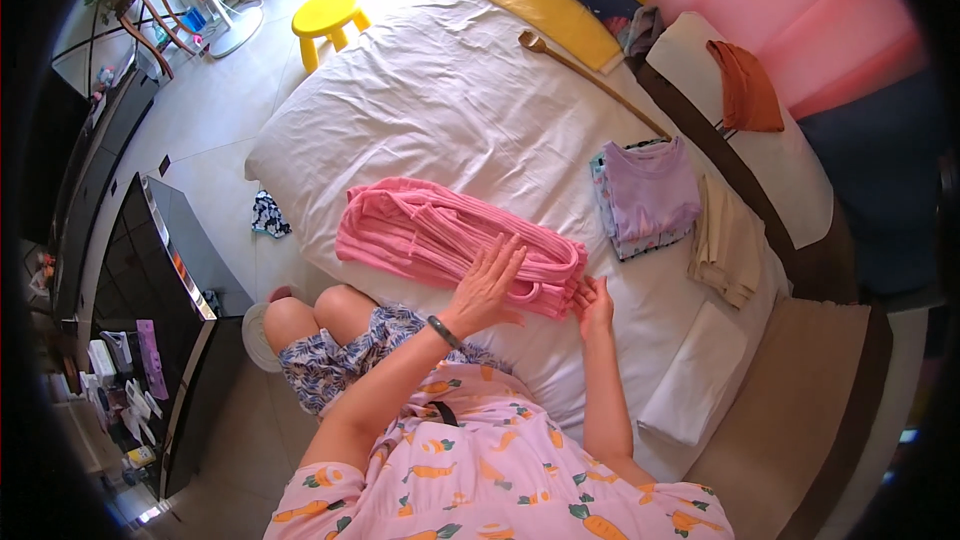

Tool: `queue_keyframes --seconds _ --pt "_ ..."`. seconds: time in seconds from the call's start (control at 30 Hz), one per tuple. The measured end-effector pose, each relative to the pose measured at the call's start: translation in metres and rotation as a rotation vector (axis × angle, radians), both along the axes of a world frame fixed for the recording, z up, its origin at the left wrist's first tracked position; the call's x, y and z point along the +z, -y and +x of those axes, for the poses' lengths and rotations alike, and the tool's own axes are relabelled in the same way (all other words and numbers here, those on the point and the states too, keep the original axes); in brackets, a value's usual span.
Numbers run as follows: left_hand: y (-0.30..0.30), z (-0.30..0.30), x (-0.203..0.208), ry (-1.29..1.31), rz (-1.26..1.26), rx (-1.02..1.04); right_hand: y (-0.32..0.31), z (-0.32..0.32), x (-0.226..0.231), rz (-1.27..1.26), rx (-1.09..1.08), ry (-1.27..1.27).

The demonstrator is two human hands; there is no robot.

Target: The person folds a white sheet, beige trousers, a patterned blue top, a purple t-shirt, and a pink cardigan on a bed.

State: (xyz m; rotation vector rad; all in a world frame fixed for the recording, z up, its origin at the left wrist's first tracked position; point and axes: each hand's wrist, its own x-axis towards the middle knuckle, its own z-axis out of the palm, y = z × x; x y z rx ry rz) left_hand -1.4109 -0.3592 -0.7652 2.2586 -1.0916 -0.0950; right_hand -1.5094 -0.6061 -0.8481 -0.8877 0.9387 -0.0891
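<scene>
A folded pink ribbed plush garment point(430, 230) lies lengthwise across the bed in front of me. My left hand point(488, 285) rests flat over its right half, fingers stretched out and holding nothing. At the garment's right end, my right hand point(595, 305) has its bent fingers closed at the folded edge; part of the fingertips is hidden there. Right of the garment sits a folded lilac top point(652, 190) on a patterned piece of clothing. Beige folded clothing point(727, 240) is beside that stack.
A white sheet point(400, 110) covers the bed. A wooden stick point(600, 87) lies near folded yellow cloth point(560, 15). White folded cloth point(690, 380) is at the near right. A rust-coloured cloth point(745, 85) hangs over the bed's side. A yellow stool point(328, 20) stands beyond the bed.
</scene>
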Motion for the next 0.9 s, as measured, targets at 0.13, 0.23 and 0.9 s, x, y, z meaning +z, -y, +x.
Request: queue_keyframes --seconds 0.13,0.23,0.9 --pt "0.013 0.016 -0.028 -0.103 -0.196 0.151 -0.007 0.021 0.012 0.165 0.096 0.081" --pt "0.027 0.029 -0.025 -0.154 -0.412 0.260 -0.037 0.040 0.036 0.313 0.209 0.393" --pt "-0.189 0.110 -0.048 -1.133 -1.125 0.880 -0.305 0.228 0.048 0.429 0.449 0.318"
